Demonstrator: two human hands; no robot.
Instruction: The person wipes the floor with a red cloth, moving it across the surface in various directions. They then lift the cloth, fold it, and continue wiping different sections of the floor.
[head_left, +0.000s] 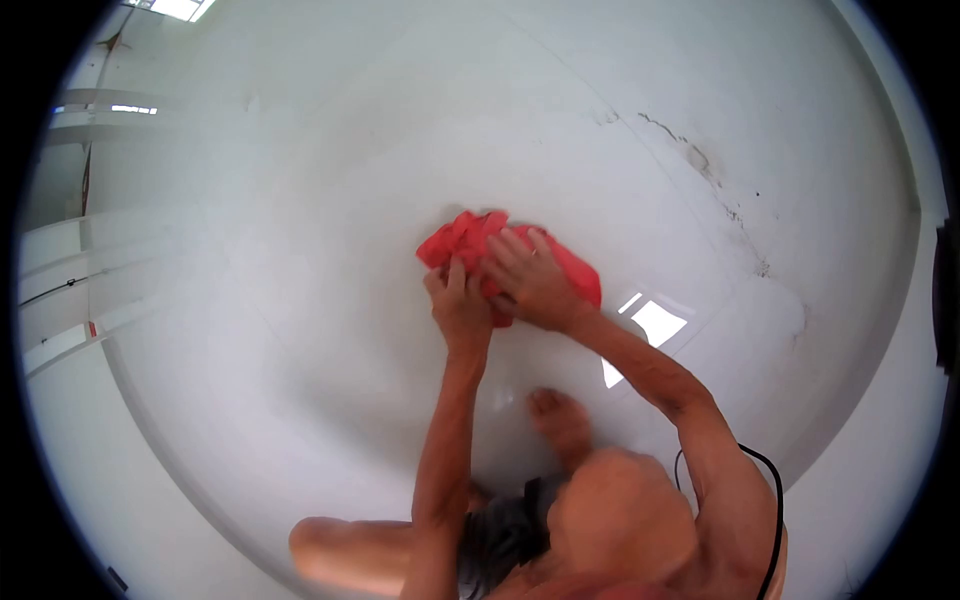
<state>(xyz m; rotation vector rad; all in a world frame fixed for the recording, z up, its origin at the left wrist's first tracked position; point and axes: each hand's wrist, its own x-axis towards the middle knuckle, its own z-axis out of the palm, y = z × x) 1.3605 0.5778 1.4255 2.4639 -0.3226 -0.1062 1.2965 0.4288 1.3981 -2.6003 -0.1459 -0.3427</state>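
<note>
A bunched red cloth (578,268) lies crumpled on the glossy pale floor in the middle of the head view. My right hand (535,285) rests flat across it, fingers spread over the folds. Close beside it on the left, my left hand (460,305) has its fingers bent onto the near edge of the cloth, seemingly pinching a fold. The fingertips of that hand are partly lost among the folds.
Tiled white floor (330,180) surrounds the cloth, with dark stains (690,155) at the right. My bare foot (560,420) and bent knee (625,510) are close below the hands. A black cable (777,500) hangs by my right arm. Pale walls stand at both sides.
</note>
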